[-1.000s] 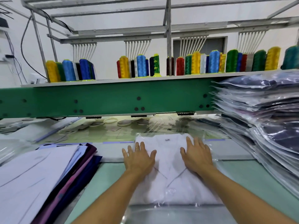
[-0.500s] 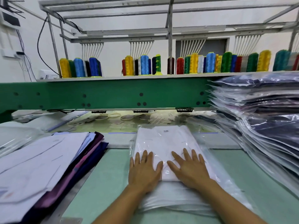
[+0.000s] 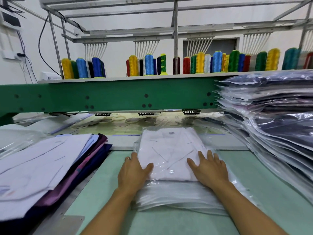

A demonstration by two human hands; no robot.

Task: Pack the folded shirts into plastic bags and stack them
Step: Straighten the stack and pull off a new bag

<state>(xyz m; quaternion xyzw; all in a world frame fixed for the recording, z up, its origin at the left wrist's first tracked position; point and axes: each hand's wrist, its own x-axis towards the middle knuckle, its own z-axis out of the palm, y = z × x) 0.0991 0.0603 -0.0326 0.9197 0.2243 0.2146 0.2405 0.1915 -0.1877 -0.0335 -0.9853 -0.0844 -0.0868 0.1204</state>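
Observation:
A folded white shirt [image 3: 171, 146] lies inside a clear plastic bag [image 3: 179, 199] on the green table, straight ahead of me. My left hand [image 3: 133, 172] presses flat on the shirt's near left corner, a ring on one finger. My right hand [image 3: 209, 168] lies flat on its near right side, fingers spread. The bag's loose open end is bunched toward me under my wrists. A tall stack of bagged dark shirts [image 3: 274, 122] stands at the right. Unbagged folded shirts [image 3: 42, 167], white on top of purple and navy ones, lie at the left.
A green machine beam [image 3: 108, 97] crosses behind the table, with a shelf of coloured thread cones [image 3: 199, 63] above it. Loose plastic bags [image 3: 15, 138] lie at the far left. Bare green tabletop [image 3: 105, 192] shows between the left pile and the bag.
Both hands have slid back toward me along the bagged shirt and apart to its near corners. The shirt sits deeper in the bag, whose open end has bunched up near me.

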